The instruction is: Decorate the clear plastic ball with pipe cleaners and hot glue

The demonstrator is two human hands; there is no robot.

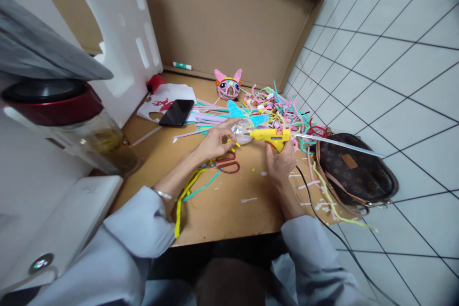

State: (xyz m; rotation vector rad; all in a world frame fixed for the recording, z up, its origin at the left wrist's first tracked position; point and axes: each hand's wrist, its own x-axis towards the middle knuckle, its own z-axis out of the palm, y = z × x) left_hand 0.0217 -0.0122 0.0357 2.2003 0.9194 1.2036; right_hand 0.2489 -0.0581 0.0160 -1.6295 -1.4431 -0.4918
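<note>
My left hand [217,139] grips a clear plastic ball [242,131] from its left side. Two bright blue pointed ears [233,109] stand out from the ball's top and right. A short yellow pipe cleaner piece [234,143] shows near my left fingertips; whether they hold it too I cannot tell. My right hand [280,160] is wrapped round the handle of a yellow glue gun [270,136]. Its nozzle points left and meets the ball's right side in view; actual contact is unclear. A long clear glue stick [344,144] sticks out behind it.
Red-handled scissors [229,166] lie below my left hand, beside yellow pipe cleaners [181,205]. Behind are a phone [177,112], a finished pink animal head [228,87] and tangled pipe cleaners [283,107]. A brown bag [355,167] and the gun's black cord [313,208] lie right; a glass jar [103,143] stands left.
</note>
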